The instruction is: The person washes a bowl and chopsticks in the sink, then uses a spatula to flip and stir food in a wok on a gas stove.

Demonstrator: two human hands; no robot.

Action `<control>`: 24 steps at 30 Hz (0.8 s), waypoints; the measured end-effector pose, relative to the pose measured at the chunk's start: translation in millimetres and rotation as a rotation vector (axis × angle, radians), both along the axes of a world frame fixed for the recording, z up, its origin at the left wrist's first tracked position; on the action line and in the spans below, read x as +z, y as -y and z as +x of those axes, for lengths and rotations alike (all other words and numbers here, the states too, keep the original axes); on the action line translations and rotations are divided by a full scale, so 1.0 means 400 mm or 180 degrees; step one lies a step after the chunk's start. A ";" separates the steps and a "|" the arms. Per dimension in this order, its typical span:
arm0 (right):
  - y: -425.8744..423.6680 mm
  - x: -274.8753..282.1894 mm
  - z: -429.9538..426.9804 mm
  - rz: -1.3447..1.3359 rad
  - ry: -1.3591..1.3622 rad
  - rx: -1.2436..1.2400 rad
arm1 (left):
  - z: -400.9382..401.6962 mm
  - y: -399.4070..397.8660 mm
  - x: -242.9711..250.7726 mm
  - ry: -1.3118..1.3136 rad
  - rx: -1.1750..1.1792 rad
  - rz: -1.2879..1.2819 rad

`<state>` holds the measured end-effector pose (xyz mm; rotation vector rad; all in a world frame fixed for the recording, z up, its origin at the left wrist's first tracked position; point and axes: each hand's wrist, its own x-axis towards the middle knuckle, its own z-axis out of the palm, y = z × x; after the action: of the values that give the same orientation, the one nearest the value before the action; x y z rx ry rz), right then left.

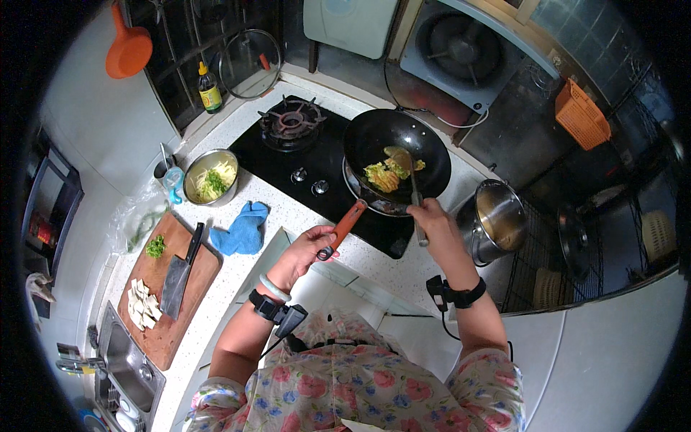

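My left hand grips the red-orange handle of a black wok. The wok sits tilted over the right burner of a black glass gas hob. Inside it lies a cooked egg with green bits, yellow and browned in places. My right hand is closed around the shaft of a metal spatula. The spatula's broad head rests in the wok, at the egg's far edge. Whether flame burns under the wok is hidden.
A steel bowl of pale shreds and chopped greens stands left of the hob. Nearby are a blue cloth and a wooden cutting board bearing a cleaver, white slices and chopped greens. A deep steel pot stands right.
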<state>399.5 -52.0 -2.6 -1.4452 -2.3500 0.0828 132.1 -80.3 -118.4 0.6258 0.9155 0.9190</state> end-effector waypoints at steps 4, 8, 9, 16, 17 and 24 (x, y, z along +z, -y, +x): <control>0.029 -0.023 -0.023 -0.0296 0.0218 0.0458 | -0.003 0.001 0.002 -0.0038 -0.0002 -0.0034; -0.008 -0.054 -0.039 -0.0229 -0.0110 0.0642 | 0.004 0.001 0.001 0.0009 0.0007 0.0015; -0.026 -0.061 -0.040 0.0016 -0.0409 0.0686 | 0.005 -0.002 0.001 -0.0043 0.0010 0.0013; 0.020 -0.007 -0.069 -0.0204 -0.0090 0.0565 | -0.001 0.011 0.008 -0.0080 0.0046 -0.0030; 0.015 -0.006 -0.060 -0.0199 -0.0087 0.0566 | 0.000 0.012 0.011 -0.0119 0.0044 -0.0014; -0.069 0.021 0.006 0.0726 -0.1082 0.0070 | 0.007 0.011 0.013 -0.0137 0.0071 -0.0014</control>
<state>402.0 -24.4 5.9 -1.1918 -2.0268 0.0587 135.0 -84.8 -113.4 0.6347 0.9645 0.9261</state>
